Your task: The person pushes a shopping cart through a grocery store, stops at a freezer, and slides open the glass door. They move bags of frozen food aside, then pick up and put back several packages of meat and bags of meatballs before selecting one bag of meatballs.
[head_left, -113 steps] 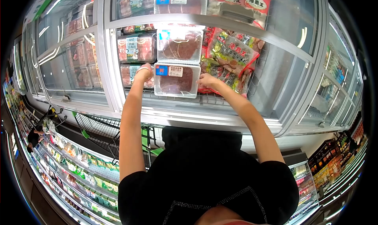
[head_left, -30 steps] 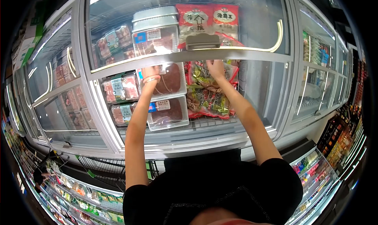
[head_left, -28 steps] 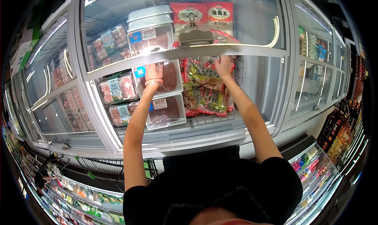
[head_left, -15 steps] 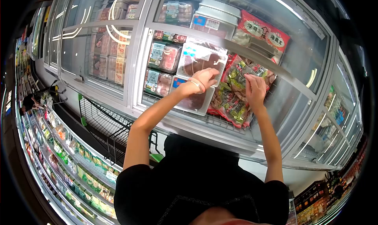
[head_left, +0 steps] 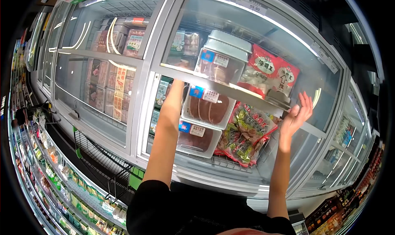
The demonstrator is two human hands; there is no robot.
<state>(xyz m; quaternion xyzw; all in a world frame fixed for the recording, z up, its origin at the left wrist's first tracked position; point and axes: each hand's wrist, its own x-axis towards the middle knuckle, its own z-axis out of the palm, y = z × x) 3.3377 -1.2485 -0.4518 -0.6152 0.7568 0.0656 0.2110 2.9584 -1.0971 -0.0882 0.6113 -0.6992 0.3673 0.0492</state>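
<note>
My left hand point(head_left: 181, 65) reaches into the freezer under the sliding glass lid point(head_left: 230, 90). It shows dimly through the glass, close to a wrapped meat pack point(head_left: 185, 43) at the back, and its fingers are hidden. My right hand point(head_left: 297, 113) is open with fingers stretched out, its thumb by the grey handle point(head_left: 278, 100) of the lid. Between my arms lie two clear-lidded trays of dark red meat point(head_left: 209, 107) and red-edged bags point(head_left: 247, 133) with brown and green contents. Beneath the glass is a red and white bag point(head_left: 269, 72).
White-lidded trays point(head_left: 228, 43) are stacked at the back. Boxed meat point(head_left: 109, 87) fills the compartment on the left. A metal frame point(head_left: 144, 66) divides the two. A black shopping cart point(head_left: 103, 157) stands at lower left, beside shelves of packaged goods point(head_left: 61, 173).
My left hand has gone from over the meat trays to deeper under the glass. My right hand has moved from above the bags, rightward to the lid handle, and opened out.
</note>
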